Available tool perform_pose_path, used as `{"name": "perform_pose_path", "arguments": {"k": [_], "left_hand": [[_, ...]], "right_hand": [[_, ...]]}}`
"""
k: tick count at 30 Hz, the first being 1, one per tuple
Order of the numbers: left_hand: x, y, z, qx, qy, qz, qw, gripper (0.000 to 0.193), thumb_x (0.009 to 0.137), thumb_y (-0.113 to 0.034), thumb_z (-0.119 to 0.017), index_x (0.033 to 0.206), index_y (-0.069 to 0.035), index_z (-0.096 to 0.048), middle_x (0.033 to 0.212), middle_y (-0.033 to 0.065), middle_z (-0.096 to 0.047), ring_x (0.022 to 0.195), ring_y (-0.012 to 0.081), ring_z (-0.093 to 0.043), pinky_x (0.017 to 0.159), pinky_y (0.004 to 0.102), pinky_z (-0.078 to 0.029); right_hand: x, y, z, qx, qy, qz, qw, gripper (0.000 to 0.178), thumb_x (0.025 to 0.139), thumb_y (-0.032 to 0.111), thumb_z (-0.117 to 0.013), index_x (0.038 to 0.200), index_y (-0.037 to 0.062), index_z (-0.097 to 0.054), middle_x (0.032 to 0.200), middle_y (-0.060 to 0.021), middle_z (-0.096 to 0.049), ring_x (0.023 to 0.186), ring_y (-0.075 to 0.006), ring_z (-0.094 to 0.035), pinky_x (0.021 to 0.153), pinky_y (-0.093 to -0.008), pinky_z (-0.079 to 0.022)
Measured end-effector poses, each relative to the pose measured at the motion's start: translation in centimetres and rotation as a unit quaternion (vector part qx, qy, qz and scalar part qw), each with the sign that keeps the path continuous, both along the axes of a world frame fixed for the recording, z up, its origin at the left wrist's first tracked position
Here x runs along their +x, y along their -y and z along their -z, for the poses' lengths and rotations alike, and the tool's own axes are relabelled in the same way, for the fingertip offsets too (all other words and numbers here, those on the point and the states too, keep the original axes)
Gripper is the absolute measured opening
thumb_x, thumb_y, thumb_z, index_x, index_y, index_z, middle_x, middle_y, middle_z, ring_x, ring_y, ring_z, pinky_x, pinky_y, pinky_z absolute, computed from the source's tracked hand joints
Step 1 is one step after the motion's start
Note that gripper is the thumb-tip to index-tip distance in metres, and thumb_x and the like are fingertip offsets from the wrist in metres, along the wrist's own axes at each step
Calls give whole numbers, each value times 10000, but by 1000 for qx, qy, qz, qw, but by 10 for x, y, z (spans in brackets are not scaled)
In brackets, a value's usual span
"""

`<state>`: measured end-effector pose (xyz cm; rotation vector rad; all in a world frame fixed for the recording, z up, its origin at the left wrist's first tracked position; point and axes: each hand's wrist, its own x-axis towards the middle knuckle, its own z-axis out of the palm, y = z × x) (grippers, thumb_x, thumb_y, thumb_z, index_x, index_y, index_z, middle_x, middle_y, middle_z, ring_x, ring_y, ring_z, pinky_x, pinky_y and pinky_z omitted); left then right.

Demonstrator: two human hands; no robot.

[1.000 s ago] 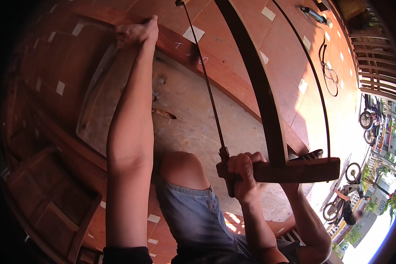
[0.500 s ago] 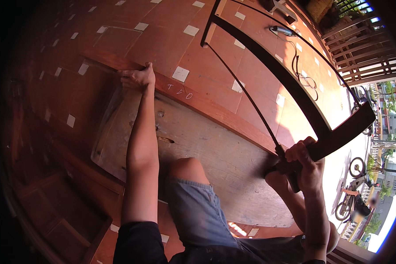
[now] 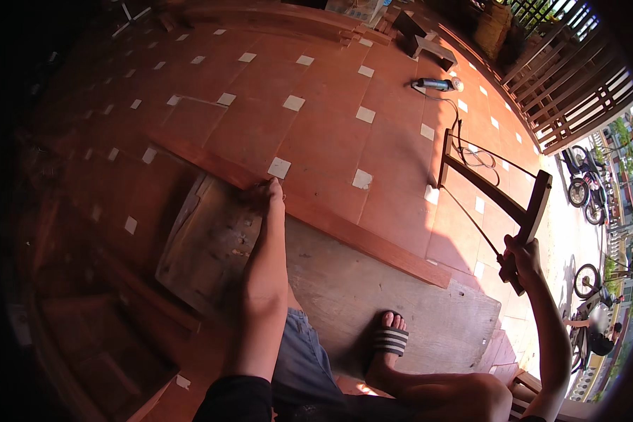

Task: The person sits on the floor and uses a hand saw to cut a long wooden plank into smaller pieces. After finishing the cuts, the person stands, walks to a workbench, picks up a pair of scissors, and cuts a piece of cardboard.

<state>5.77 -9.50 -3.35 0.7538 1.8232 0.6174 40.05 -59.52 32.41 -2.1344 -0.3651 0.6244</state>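
Note:
My left hand (image 3: 266, 194) is closed over a long reddish wooden plank (image 3: 362, 238), with its fingers partly hidden behind the wrist. That plank lies along the far edge of a worn, low wooden board (image 3: 429, 313). Out to the right, my right hand (image 3: 523, 259) grips a wooden frame saw (image 3: 491, 184) by one end piece. The saw is held clear of the plank, its thin blade on the near side and a cord on the far side. My foot in a striped slide sandal (image 3: 391, 341) rests on the worn board.
An angle grinder (image 3: 436, 84) with a coiled cable lies on the tiled floor (image 3: 323, 141). Behind it stands a small wooden stool (image 3: 432, 50). Wooden frames (image 3: 98, 344) sit at the left. Right of the slatted gate (image 3: 577, 91) are motorbikes and a person.
The saw has moved away, down and right, off the plank's near end. The plank's right end now shows. My view has shifted, and my sandalled foot is now visible on the worn board.

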Motion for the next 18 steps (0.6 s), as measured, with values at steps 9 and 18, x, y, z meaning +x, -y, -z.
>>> {"name": "perform_pose_path", "arguments": {"k": [9,18], "left_hand": [[-51,9,-84,76,314,-10,946,561,857,-332,-783,1327,-82,-606,1298,87,-637,1207,265,-591,1024,432,-481],[12,-68,-328,276,385,59,879,854,959,-732,-535,1583,-175,-361,1567,79,-439,1423,281,-425,1188,481,-335]], "right_hand": [[76,31,11,43,-34,36,998,342,966,213,-707,716,50,-540,555,-49,-535,455,-179,-598,383,-336,-482],[125,49,-9,10,-25,104,994,277,926,161,-695,708,106,-533,570,-7,-514,459,-125,-512,469,-342,-528]]}}
